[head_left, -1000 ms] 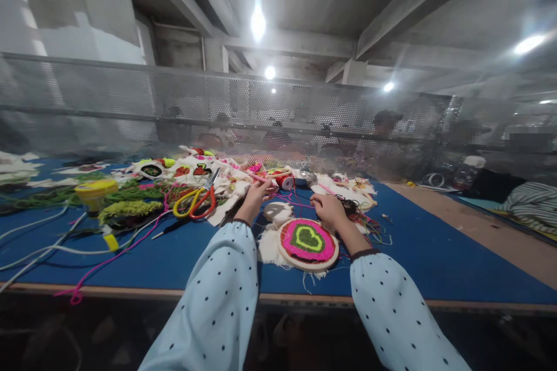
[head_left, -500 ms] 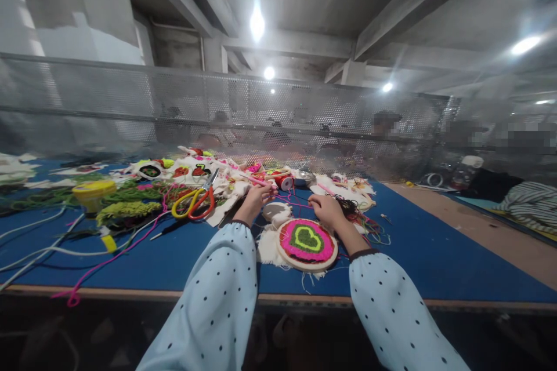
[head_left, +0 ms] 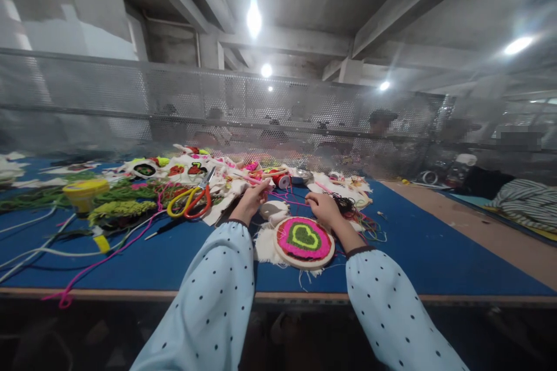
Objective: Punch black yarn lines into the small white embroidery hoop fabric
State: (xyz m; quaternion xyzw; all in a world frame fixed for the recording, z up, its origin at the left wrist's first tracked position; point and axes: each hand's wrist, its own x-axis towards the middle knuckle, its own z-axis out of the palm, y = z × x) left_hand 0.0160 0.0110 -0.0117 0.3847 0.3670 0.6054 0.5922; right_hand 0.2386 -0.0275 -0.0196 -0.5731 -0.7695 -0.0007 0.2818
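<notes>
My left hand (head_left: 253, 199) is closed in a pinch, with pink yarn (head_left: 289, 199) running from its fingertips toward the right. The fingers of my right hand (head_left: 324, 207) are closed too, pinching the other end of this strand. In front of and below both hands lies a round embroidery hoop (head_left: 285, 257), flat on the table. Its cloth carries a looped green heart (head_left: 305, 237) with a lime outline on a pink ground. Frayed white fabric (head_left: 264, 243) sticks out at the hoop's left side. A small pale roundish thing (head_left: 274, 209) sits between the hands, behind the hoop.
Orange and yellow-handled scissors (head_left: 191, 202) lie left of my left hand, near a yellow-lidded tub (head_left: 85, 197) and green yarn (head_left: 124, 211). Fabric pieces (head_left: 185, 169) and a red spool (head_left: 284, 181) are piled behind. A perforated metal screen (head_left: 243, 104) crosses the table's far side.
The view has shifted slightly. The pink strand between my hands now shows more slack and loops, while the fingers stay closed. The hoop has not moved on the table.
</notes>
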